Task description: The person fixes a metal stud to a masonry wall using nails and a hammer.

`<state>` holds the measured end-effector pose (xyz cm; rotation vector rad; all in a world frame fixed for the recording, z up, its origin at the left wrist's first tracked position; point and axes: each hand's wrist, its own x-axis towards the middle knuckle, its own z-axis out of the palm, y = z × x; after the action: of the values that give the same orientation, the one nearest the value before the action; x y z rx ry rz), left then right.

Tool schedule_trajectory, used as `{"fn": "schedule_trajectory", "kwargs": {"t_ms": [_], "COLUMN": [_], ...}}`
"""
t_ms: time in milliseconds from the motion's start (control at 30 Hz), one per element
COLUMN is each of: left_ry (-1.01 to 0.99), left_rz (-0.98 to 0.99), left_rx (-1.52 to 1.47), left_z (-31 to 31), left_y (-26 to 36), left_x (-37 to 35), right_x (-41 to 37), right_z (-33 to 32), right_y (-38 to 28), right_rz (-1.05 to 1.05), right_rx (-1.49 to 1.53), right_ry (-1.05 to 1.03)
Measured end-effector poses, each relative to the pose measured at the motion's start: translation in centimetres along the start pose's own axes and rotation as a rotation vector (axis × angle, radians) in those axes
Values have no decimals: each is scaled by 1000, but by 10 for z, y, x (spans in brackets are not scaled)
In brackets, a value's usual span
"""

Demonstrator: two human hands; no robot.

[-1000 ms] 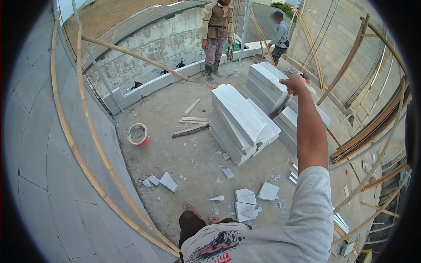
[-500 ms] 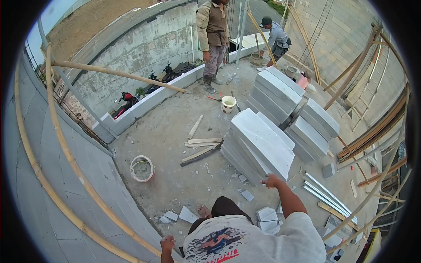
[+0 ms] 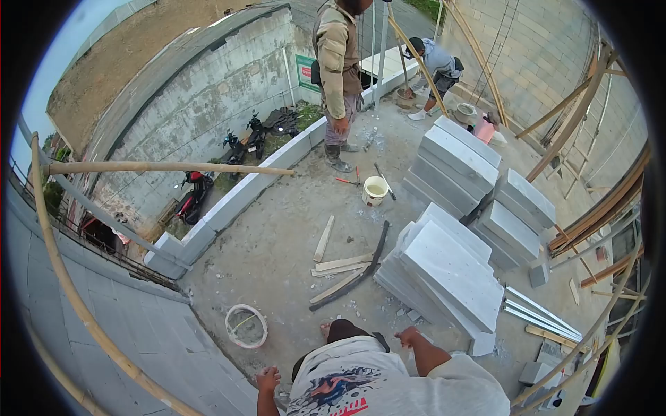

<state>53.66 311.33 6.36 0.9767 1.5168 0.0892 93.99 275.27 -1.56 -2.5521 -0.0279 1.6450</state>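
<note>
My right hand point(image 3: 408, 337) is just left of a leaning stack of pale grey blocks point(image 3: 449, 270), apart from it and holding nothing I can see. Its fingers are partly spread, one stretched out to the left. Low at the left, my left hand point(image 3: 268, 378) hangs beside my body with loosely bent fingers and nothing visible in it. A round white bucket point(image 3: 246, 326) of grey material stands beyond it on the floor. Past my feet lie wooden strips point(image 3: 345, 263) and a dark curved strip point(image 3: 361, 272).
More block stacks point(image 3: 454, 163) stand farther back. A small white bucket point(image 3: 375, 190) sits near red-handled pliers point(image 3: 350, 179). One person point(image 3: 340, 76) stands by the low block wall point(image 3: 257, 182); another point(image 3: 437, 66) bends over a bucket. Metal channels point(image 3: 541, 315) lie right; bamboo poles point(image 3: 166, 167) cross the left.
My right hand has left the block stack's near corner and moved left. The view has shifted, so the blocks sit farther right. The standing person has turned; the left hand still hangs low.
</note>
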Motion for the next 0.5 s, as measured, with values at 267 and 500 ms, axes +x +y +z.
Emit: {"fn": "schedule_trajectory", "kwargs": {"t_ms": [267, 500], "left_ry": [165, -282], "left_rz": [206, 265], "left_rx": [-46, 785], "left_z": [-12, -89], "left_y": [54, 115], "left_x": [90, 207], "right_x": [-19, 25], "right_z": [-193, -142], "right_y": [-312, -371], "right_rz": [-699, -485], "right_rx": [452, 385], "right_ry": [553, 470]}}
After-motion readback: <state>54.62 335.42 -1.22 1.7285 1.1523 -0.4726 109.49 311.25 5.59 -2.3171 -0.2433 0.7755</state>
